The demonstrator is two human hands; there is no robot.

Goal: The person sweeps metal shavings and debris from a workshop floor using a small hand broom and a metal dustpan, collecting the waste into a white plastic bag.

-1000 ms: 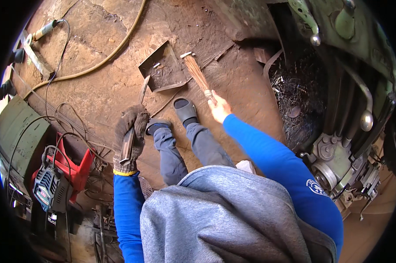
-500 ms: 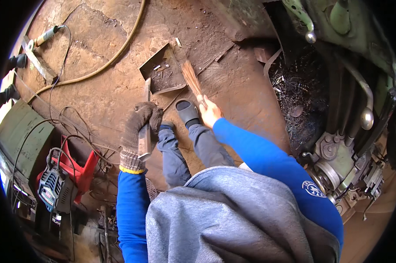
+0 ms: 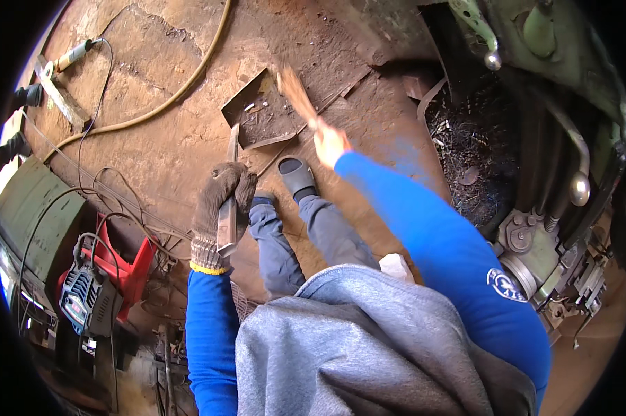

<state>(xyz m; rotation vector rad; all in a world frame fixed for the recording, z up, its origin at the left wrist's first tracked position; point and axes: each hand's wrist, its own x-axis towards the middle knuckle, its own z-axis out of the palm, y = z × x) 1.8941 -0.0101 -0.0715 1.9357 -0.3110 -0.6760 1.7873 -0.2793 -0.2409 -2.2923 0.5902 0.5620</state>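
Note:
My left hand [image 3: 223, 197], in a dark knitted glove with a yellow cuff edge, is wrapped round the handle [image 3: 227, 227] of a metal dustpan [image 3: 272, 143]. The pan lies on the floor ahead of my feet, with dark dirt and a few pale scraps in it. My bare right hand [image 3: 330, 144] grips a straw hand broom [image 3: 297, 96] at its bound end. The broom's bristles, smeared by motion, are just off the pan's far right side. My right palm and some fingers are hidden from above.
A yellowish hose [image 3: 200, 73] curves over the floor on the left, near a grinder-like tool [image 3: 74, 55] with a cord. At lower left is a red and grey machine [image 3: 91, 301] with cables. A green machine with levers [image 3: 579, 187] stands right, beside a heap of metal shavings [image 3: 469, 152].
My right hand has moved a little forward and right, and the broom's bristles have swung forward and left, away from me. My left hand and the dustpan stay nearly where they were.

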